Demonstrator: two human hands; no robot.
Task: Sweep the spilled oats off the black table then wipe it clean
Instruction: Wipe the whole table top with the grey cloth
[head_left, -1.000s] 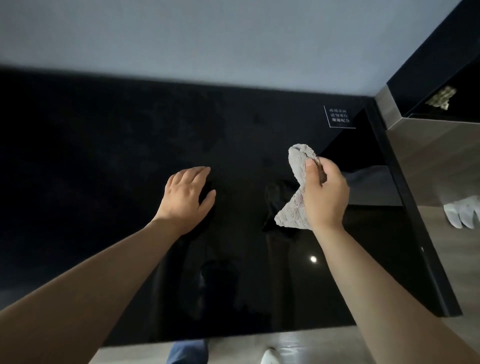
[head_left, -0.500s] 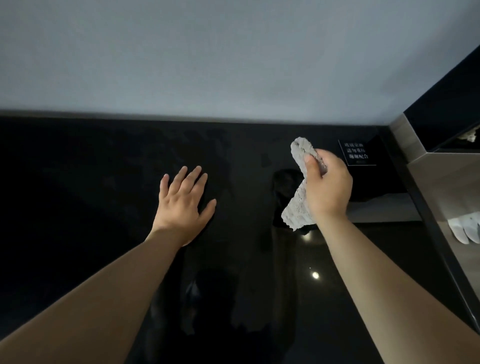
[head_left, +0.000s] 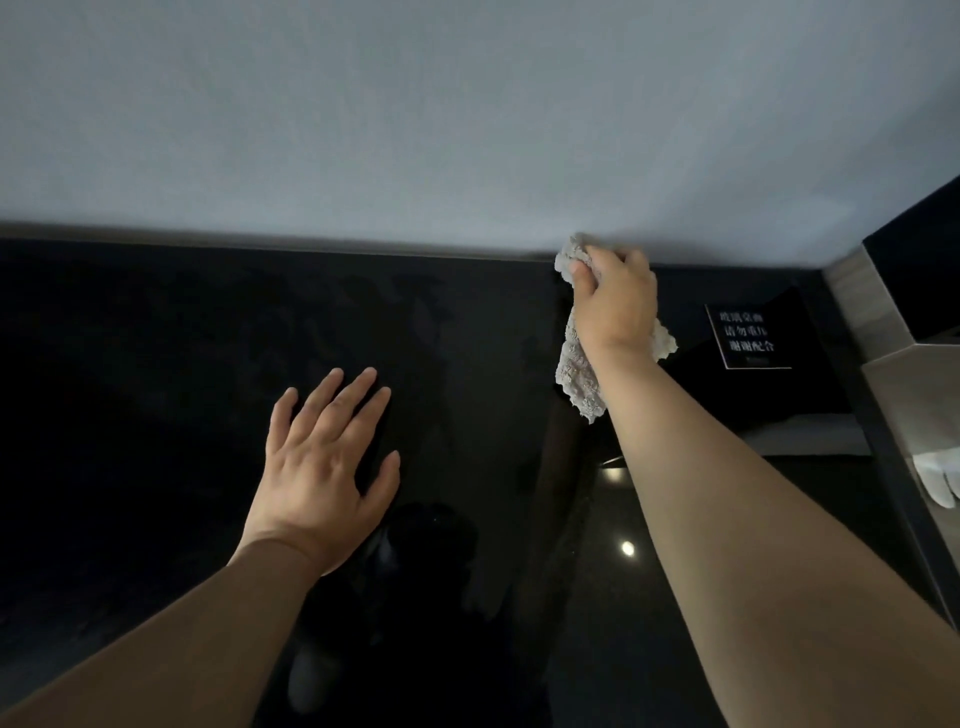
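Lying flat with its fingers spread, the left hand (head_left: 324, 475) is being pressed palm-down on the black table (head_left: 130, 415), left of centre. Further right, a grey cloth (head_left: 574, 364) is being gripped in the closed right hand (head_left: 613, 306) at the table's far edge, where the pale wall (head_left: 467, 114) is being met; its loose end is hanging below the wrist. No oats can be made out on the glossy surface. A small black sign (head_left: 748, 338) with white characters is being displayed near the right corner.

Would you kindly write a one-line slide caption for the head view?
Right hand grips a grey cloth at the black table's far edge; left hand rests flat.
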